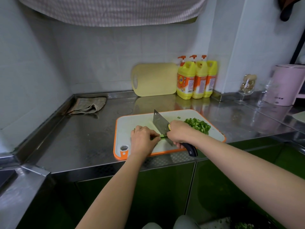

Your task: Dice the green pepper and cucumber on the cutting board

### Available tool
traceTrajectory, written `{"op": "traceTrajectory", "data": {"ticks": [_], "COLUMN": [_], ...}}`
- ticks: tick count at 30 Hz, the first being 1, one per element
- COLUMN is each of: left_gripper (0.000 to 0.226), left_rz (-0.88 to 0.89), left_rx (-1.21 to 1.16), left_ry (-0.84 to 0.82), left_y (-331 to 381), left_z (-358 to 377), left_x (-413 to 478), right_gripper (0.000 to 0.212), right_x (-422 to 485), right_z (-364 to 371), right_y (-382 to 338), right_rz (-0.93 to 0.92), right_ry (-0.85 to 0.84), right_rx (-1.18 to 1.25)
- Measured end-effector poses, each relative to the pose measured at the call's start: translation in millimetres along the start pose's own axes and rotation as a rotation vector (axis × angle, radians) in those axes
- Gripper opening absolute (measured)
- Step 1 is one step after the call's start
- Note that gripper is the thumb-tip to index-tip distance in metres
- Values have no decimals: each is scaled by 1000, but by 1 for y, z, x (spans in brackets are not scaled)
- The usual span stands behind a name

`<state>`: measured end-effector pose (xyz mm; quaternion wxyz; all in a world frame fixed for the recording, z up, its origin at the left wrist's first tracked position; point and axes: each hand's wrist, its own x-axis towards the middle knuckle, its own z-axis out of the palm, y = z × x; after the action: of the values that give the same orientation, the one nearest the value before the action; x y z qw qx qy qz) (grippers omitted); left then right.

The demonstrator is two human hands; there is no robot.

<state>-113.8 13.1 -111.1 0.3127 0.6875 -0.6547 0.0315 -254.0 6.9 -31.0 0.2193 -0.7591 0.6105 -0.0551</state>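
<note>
The cutting board [132, 123] lies on the steel counter [79, 139]. The left hand [143, 138] holds a cucumber piece [162, 136] against the board with curled fingers. The right hand [179, 131] is wrapped around the handle of the cleaver [160, 123], whose blade stands just beside the left fingertips. A pile of diced green pieces [198, 125] sits at the board's far right.

On the cutting board [132, 119] the diced pile [198, 125] lies right; bottles [196, 80] stand behind; cloth [89, 105] behind-left.
</note>
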Motion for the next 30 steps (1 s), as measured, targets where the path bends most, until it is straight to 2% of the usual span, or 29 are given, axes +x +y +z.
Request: {"op": "traceTrajectory", "data": {"ticks": [8,16,18,22,27,30], "left_gripper": [30,21,22,19,25,29], "left_rz": [23,24,19,19,17,12], "left_rx": [27,38,34,10,-3,-13], "left_ry": [-10,8,14,26,11,11], "left_y": [0,-1,-1,-1,-2,-2], "left_z": [0,2,3,2,1,1], "left_x": [-1,0,0,-1,-1,-1], "right_gripper": [12,27,29,16,16,21], "right_x": [6,-6,-5,3,9,3], "right_z": [5,-6,-3,7,8,-3], "right_y": [14,2,-2,-5,4,7], "right_rz": [-64,-27,-11,-7,-32,-49], "right_ry": [129,-22,-21,24,96,83], "right_rx": [180,41,26,55,199,216]}}
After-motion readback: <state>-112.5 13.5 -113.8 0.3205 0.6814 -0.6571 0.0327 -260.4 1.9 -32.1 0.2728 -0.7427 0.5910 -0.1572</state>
